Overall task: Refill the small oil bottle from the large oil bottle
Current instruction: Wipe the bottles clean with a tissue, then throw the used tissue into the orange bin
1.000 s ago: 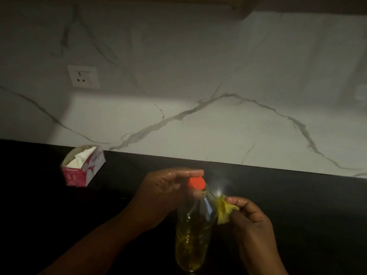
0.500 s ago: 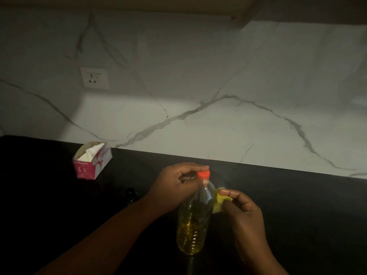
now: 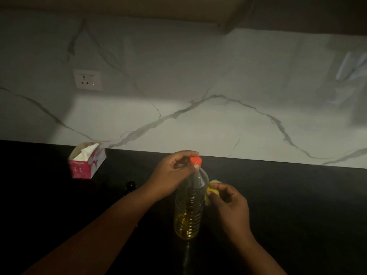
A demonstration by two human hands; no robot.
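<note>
While the left hand (image 3: 170,175) pinches the red cap (image 3: 195,160) | right hand (image 3: 228,203) grips a yellow scrap (image 3: 212,192) beside the bottle (image 3: 189,207) | step: likely uncapping; next needs a twist with the body steadied | bottle upright on the dark table (image 3: 288,205), clear ribbed plastic, roughly half full of yellow oil
</note>
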